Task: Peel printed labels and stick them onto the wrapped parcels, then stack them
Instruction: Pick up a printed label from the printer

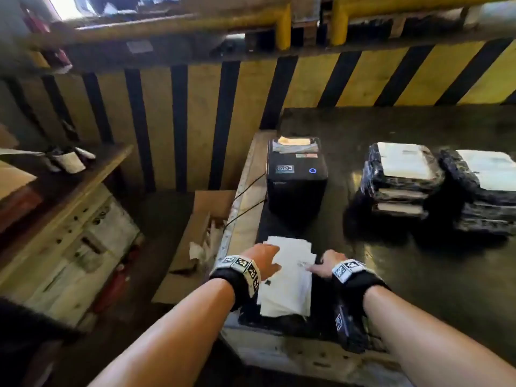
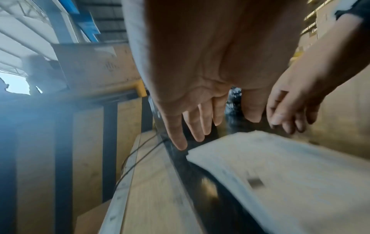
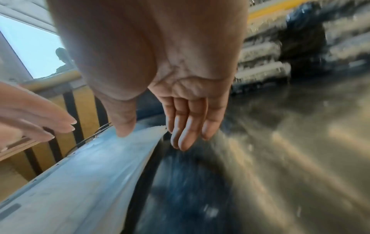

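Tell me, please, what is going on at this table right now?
A person is labelling parcels. Both hands, the left hand and right hand, reach with straight fingers over a white paper label sheet lying on a black wrapped parcel at the near edge of the dark table. A black label printer stands behind it, and two stacks of labelled black parcels sit further right.

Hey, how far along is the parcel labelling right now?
Done: two stacks of wrapped parcels at the far right, the top ones carrying white labels. In hand: the left hand and right hand, fingers straight, lie at the white label sheet on a dark parcel at the table's near edge. Left: moving this parcel to a stack; no further unlabelled parcels show.
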